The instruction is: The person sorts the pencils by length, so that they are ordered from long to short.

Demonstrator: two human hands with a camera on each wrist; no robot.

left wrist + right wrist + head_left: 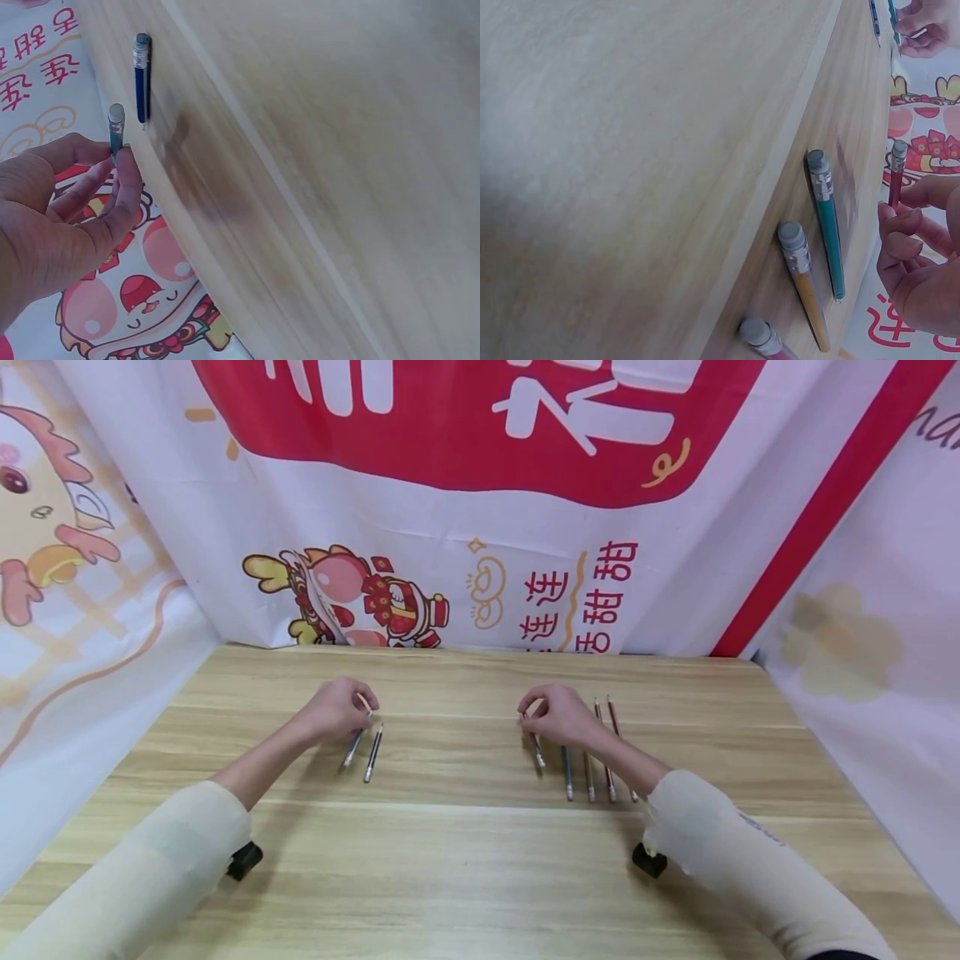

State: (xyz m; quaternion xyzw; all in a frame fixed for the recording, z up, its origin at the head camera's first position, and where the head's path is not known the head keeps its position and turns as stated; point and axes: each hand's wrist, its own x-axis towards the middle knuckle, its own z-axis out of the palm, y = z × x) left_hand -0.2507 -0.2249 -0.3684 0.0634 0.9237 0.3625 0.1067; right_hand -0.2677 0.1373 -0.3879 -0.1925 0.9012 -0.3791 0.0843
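Note:
My left hand [339, 708] pinches a teal pencil [115, 129] between thumb and fingers, its eraser end pointing toward me. Just right of it a dark blue pencil [373, 753] lies on the table. My right hand [561, 717] pinches a dark red pencil [897, 174] near its middle, eraser end free. Beside that hand lies a row of pencils: a teal one [828, 232], a yellow one [805, 289], and red ones, one of them a pink-red pencil [762, 337] partly cut off in the right wrist view. My right forearm hides parts of the row.
The wooden table [450, 860] runs up to a printed cloth [465, 510] at the back. More cloth hangs along both sides. A dark wrist mount [244, 861] sits under the left sleeve, another dark mount [649, 860] under the right.

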